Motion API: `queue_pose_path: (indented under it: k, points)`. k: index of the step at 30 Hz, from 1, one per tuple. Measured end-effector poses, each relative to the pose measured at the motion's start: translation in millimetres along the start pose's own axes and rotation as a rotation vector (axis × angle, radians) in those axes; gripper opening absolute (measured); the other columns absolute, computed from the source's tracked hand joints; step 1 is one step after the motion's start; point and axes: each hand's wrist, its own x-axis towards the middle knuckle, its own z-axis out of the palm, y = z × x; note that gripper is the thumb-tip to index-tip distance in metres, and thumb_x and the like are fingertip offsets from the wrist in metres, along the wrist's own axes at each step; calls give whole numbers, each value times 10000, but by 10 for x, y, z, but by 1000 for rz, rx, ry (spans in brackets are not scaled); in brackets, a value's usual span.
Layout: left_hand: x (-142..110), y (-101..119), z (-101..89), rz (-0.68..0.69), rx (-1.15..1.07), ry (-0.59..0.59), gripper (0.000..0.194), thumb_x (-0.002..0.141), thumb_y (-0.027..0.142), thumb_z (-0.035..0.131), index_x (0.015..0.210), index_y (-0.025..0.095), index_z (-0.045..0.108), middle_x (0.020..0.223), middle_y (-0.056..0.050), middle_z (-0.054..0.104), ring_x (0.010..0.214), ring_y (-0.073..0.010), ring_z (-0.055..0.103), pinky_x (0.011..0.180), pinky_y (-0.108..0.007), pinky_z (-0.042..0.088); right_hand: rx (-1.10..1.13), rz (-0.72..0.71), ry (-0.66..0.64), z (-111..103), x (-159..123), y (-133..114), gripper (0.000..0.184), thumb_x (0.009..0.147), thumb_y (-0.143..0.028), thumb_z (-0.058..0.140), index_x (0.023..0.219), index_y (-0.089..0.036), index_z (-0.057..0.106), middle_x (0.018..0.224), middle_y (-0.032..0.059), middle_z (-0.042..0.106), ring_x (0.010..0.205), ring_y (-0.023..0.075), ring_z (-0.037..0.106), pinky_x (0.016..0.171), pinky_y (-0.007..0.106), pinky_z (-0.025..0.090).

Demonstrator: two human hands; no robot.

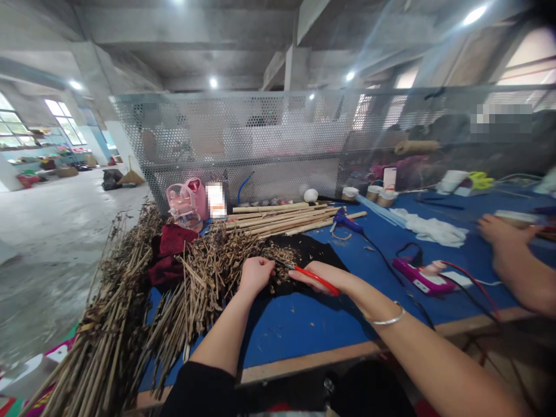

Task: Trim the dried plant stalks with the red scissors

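Red-handled scissors (319, 281) are in my right hand (325, 273), its fingers closed round the handles. Their dark blades point left toward my left hand (255, 274). That hand is closed in a pinch beside dried plant bits that show at its fingertips; it seems to hold a dried plant sprig, mostly hidden by the fingers. Behind and left of it, a heap of dried plant stems (204, 272) with brown leafy heads lies on the table. Loose clippings (284, 255) are scattered on a black cloth (324, 252) under the scissors.
The blue table (295, 330) carries pale sticks (282, 219), a blue glue gun (347, 222), a purple power strip (425, 278) with cords and a white cloth (434, 227). A taller dried bundle (104, 341) stands left. Another person's hand (499, 229) is at right. Perforated metal screen (243, 139) behind.
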Motion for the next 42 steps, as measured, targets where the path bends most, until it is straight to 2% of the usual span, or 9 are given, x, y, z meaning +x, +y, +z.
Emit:
queue_pose_path:
  k: [7, 12, 16, 23, 27, 30, 33, 38, 42]
  points:
    - [-22, 87, -39, -17, -51, 60, 279, 700, 325, 527, 517, 140, 627, 481, -22, 570, 416, -80, 433, 424, -190, 283, 32, -17, 55, -112, -31, 108, 545, 658, -693, 448, 489, -181, 370, 388, -49, 358, 349, 60, 298, 376, 213, 237]
    - [-115, 239, -17, -26, -282, -113, 288, 692, 385, 551, 613, 123, 639, 573, -27, 597, 419, -54, 378, 408, -182, 271, 215, -120, 238, -10, 123, -7, 430, 651, -603, 533, 660, -188, 418, 512, -58, 444, 396, 61, 364, 382, 190, 280]
    - [-164, 275, 5, -43, -328, -250, 292, 665, 399, 588, 620, 115, 633, 579, -23, 587, 428, -47, 371, 399, -175, 256, 310, -247, 340, 86, 327, -132, 385, 643, -525, 580, 666, -200, 376, 503, -69, 436, 426, 74, 409, 419, 192, 331]
    - [-151, 282, -4, -92, -313, -231, 386, 685, 480, 548, 703, 109, 653, 641, -49, 612, 435, -52, 390, 369, -168, 246, 500, -351, 449, 106, 545, -128, 311, 663, -439, 578, 693, -210, 371, 491, -80, 422, 406, 71, 384, 411, 196, 309]
    - [-176, 299, -5, -82, -323, -284, 325, 653, 437, 601, 681, 116, 644, 665, -45, 621, 453, -51, 409, 363, -152, 262, 614, -344, 502, 56, 612, -104, 321, 682, -461, 554, 701, -220, 342, 498, -75, 430, 408, 83, 389, 401, 204, 298]
    - [-166, 290, 6, -95, -387, -225, 302, 648, 413, 615, 673, 113, 641, 645, -35, 612, 440, -42, 402, 380, -150, 302, 526, -326, 550, 43, 620, -30, 329, 719, -510, 503, 684, -216, 358, 508, -67, 425, 414, 85, 373, 409, 212, 283]
    - [-123, 271, 11, -142, -494, -98, 308, 637, 407, 631, 700, 106, 638, 636, -28, 605, 434, -35, 408, 407, -157, 352, 265, -311, 651, 61, 573, 90, 358, 699, -520, 538, 632, -203, 387, 532, -54, 422, 488, 93, 391, 484, 220, 314]
    - [-68, 247, 7, -149, -634, 25, 341, 603, 412, 667, 742, 103, 630, 671, -35, 616, 450, -38, 445, 422, -164, 386, -9, -241, 541, 151, 442, 166, 278, 718, -458, 555, 782, -207, 455, 640, -35, 498, 548, 104, 436, 538, 223, 334]
    - [-77, 250, 12, -149, -651, 17, 366, 597, 420, 678, 762, 98, 631, 689, -41, 619, 457, -33, 463, 439, -161, 402, -91, -310, 528, 216, 383, 82, 299, 698, -408, 598, 867, -182, 497, 822, 18, 527, 699, 126, 493, 623, 238, 366]
